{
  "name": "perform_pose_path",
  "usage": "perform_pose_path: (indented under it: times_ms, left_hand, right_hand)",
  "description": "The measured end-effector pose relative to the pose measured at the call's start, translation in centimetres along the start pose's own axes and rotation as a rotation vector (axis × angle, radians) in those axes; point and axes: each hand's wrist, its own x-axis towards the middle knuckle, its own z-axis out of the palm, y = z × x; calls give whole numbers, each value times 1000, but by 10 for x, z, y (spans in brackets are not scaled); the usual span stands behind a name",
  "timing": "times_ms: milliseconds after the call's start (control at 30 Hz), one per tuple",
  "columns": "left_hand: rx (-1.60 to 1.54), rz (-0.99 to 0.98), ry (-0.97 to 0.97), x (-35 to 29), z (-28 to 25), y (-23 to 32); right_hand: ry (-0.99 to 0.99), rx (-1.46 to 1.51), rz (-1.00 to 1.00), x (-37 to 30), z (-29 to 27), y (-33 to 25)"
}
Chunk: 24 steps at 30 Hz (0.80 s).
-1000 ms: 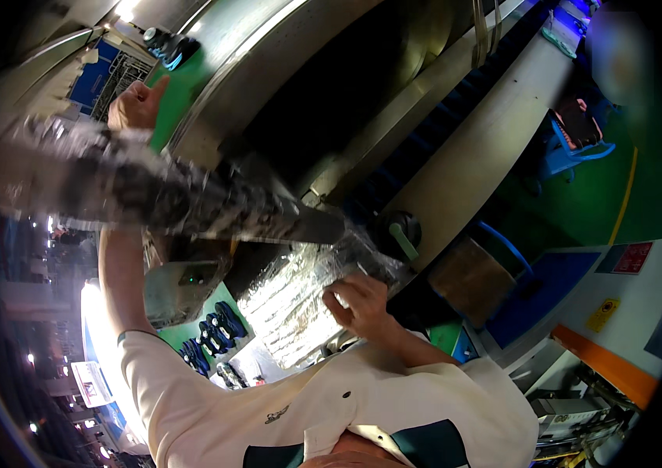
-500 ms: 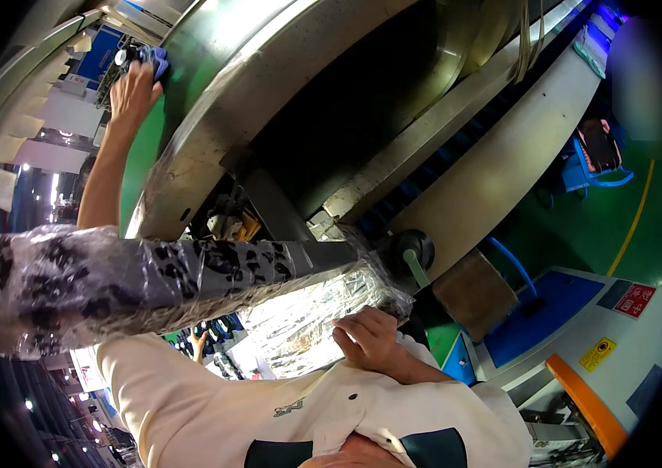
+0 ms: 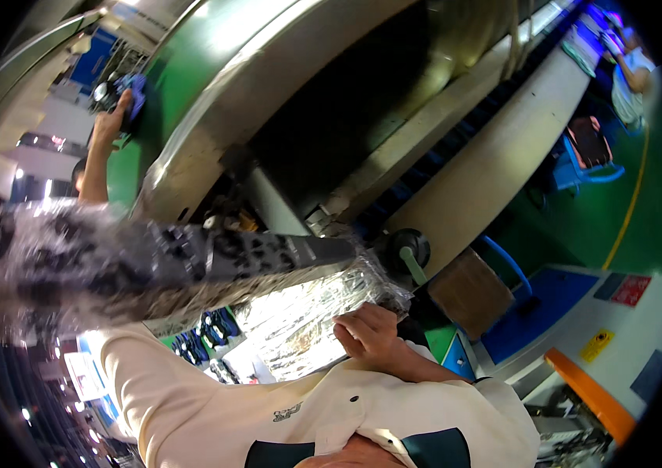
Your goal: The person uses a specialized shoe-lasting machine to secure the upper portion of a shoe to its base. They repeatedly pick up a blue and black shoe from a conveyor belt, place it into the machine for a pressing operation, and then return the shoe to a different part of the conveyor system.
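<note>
My left arm stretches past the plastic-wrapped bar (image 3: 269, 253) to the upper left. There my left hand (image 3: 110, 123) is closed on a dark shoe (image 3: 134, 95) with blue-purple parts, its thumb on the near side; the other fingers are mostly hidden. The shoe is over the edge of a green belt (image 3: 183, 70). Close to my body, my right hand (image 3: 370, 331) rests with curled fingers beside a brightly lit panel (image 3: 292, 324) wrapped in clear plastic. I see nothing in its grasp, though the palm is hidden.
Several blue shoes (image 3: 218, 327) show below the bar. A metal-sided machine frame (image 3: 331, 47) curves ahead of me. On the right stand a blue chair (image 3: 580, 168), a brown-padded stool (image 3: 471, 292) and a white cabinet (image 3: 619, 343). A co-worker (image 3: 631, 82) is at the far upper right.
My left hand has moved left and down and turned, with the shoe in it. A co-worker shows at upper right. The hand near the shoes below the bar is out of sight. My right hand stays put.
</note>
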Motion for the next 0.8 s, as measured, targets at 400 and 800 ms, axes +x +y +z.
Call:
perform_pose_path:
  times_ms: [400, 800]
  left_hand:
    - [-111, 176, -52, -146, -129, -31]
    - [-1011, 255, -392, -440, -157, 100]
  right_hand:
    - [87, -51, -48, 3, 2, -12]
    - [-188, 265, 120, 3, -2, -16]
